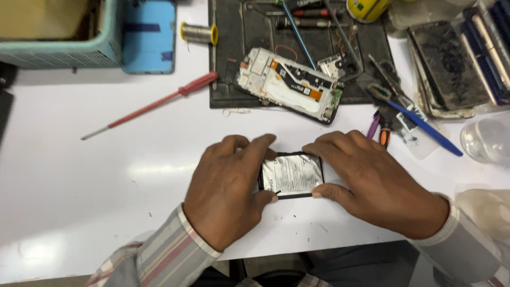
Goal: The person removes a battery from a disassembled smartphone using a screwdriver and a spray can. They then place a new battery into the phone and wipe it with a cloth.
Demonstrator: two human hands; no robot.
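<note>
A red screwdriver [151,104] lies up-left of the phone battery [291,175]; left hand [228,188] and right hand [372,180] pinch the silver battery's two sides flat on the white table [79,186]; just beyond the battery rests an opened phone frame [289,84].

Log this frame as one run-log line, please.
left hand: grips battery's left edge | right hand: grips right edge | battery: flat on white table | opened phone: on dark mat, apart
</note>
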